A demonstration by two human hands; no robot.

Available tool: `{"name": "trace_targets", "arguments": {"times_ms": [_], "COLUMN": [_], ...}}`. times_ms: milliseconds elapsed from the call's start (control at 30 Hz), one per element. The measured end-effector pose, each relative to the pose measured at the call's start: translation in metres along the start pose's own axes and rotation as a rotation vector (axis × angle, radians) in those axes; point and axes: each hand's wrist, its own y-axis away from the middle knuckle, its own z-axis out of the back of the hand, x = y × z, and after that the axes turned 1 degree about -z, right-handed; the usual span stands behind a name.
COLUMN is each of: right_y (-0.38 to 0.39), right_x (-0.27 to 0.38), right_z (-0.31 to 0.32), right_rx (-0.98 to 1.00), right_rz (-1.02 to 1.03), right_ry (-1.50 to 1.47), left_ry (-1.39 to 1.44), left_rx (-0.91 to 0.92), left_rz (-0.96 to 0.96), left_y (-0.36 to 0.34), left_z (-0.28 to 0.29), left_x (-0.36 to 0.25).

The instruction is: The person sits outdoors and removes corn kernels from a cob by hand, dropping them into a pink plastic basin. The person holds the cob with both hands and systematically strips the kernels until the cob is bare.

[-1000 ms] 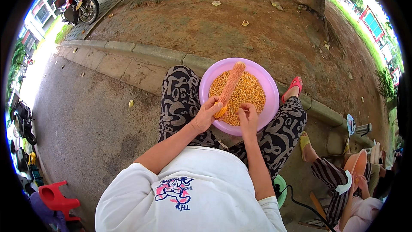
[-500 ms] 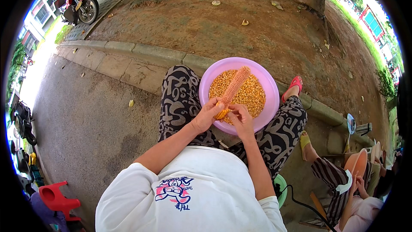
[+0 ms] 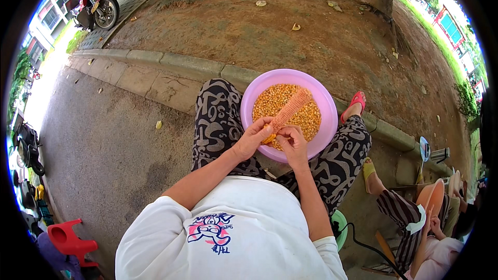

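Observation:
A corn cob (image 3: 293, 108), mostly bare and reddish, slants over a pink basin (image 3: 327, 109) between my legs. Yellow kernels remain at its near end. My left hand (image 3: 256, 134) is closed round that end. My right hand (image 3: 293, 142) presses its thumb and fingers against the kernels there. Loose corn kernels (image 3: 270, 98) cover the bottom of the basin. My fingers partly hide the cob's near end.
A concrete kerb (image 3: 192, 65) runs behind the basin, with bare soil beyond. At the right sits another person in striped trousers (image 3: 402, 218) by an orange basin (image 3: 430, 195). A green tub (image 3: 340, 228) stands near my right hip; a red stool (image 3: 72, 238) is at lower left.
The cob's far end has swung to the right and a little lower over the basin. My hands stay at its near end, their fingers shifted slightly.

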Motion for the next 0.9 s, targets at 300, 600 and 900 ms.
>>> {"name": "trace_targets", "arguments": {"times_ms": [300,600,900], "right_y": [0.0003,0.0006,0.0015], "right_x": [0.0083,0.0042,0.0064], "right_z": [-0.0025,-0.0026,-0.0025], "right_rx": [0.023,0.008,0.008], "right_rz": [0.06,0.147,0.148], "right_ry": [0.048,0.148,0.131], "left_ry": [-0.056,-0.091,-0.133], "left_rx": [0.0,0.012,0.035], "left_rz": [-0.035,-0.024,-0.021], "left_y": [0.0007,0.0009,0.0003], "left_z": [-0.0032,-0.0053,-0.0052], "left_x": [-0.0015,-0.0047,-0.0046]}}
